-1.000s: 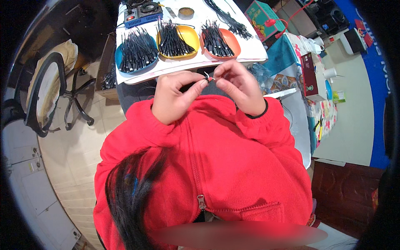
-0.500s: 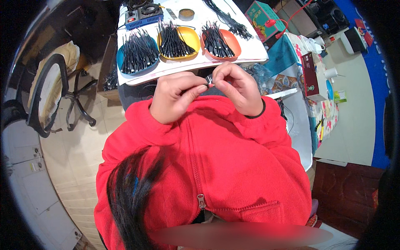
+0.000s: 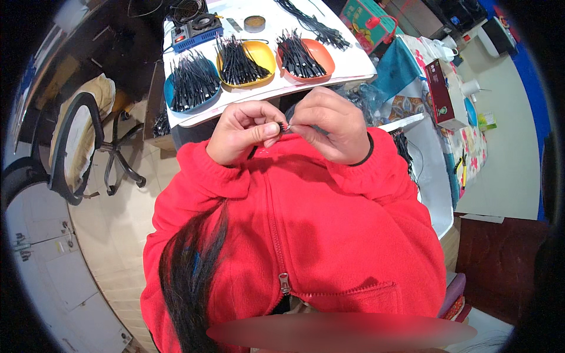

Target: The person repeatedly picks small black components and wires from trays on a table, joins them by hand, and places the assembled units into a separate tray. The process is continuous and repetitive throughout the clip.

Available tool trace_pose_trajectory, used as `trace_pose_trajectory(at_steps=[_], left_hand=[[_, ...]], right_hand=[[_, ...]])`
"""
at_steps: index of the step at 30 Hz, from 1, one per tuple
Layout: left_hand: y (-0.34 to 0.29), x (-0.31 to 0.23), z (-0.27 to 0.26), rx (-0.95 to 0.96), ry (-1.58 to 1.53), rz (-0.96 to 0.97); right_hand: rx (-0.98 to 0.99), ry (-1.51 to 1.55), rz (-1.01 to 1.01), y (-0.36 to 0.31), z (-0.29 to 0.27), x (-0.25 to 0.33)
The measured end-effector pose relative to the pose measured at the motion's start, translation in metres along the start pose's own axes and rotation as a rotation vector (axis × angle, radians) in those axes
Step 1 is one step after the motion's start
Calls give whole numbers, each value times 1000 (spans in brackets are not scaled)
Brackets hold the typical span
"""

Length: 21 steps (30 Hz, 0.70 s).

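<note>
Both hands meet in front of my chest, just short of the table edge. My left hand (image 3: 246, 132) is closed in a pinch on a small cable end with red and black wires (image 3: 283, 126). My right hand (image 3: 331, 125) pinches at the tip of the same wires, and its fingers hide part of them. Beyond the hands stand three dishes of short black cables: a blue dish (image 3: 207, 106), a yellow dish (image 3: 264, 59) and an orange dish (image 3: 320, 55). Metal plugs show at the near ends of the cables.
On the white table (image 3: 247, 97) sit a blue device (image 3: 197, 36), a small round tin (image 3: 254, 23) and more loose black cables (image 3: 315, 28). To the right are a white bin (image 3: 432, 176) and a dark red box (image 3: 442, 97). An office chair (image 3: 82, 141) stands left.
My hands have shifted slightly left and down. The left fingers have turned so the red and black wires show more, and the right fingers have moved onto the wire tip.
</note>
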<state>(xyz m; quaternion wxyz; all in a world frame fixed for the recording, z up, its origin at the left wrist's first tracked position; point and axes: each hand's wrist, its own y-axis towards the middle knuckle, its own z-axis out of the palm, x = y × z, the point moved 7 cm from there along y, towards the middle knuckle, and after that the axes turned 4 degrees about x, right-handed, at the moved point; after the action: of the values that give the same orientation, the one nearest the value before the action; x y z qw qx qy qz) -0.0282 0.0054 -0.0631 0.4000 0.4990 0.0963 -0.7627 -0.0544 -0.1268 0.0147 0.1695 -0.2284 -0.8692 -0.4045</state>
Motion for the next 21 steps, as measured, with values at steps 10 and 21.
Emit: trace_pose_trajectory(at_steps=[10, 21], left_hand=[[-1, 11, 4, 33, -370, 22], [0, 0, 4, 4, -2, 12]], right_hand=[[-93, -48, 130, -5, -11, -19], [-12, 149, 114, 0, 8, -9]])
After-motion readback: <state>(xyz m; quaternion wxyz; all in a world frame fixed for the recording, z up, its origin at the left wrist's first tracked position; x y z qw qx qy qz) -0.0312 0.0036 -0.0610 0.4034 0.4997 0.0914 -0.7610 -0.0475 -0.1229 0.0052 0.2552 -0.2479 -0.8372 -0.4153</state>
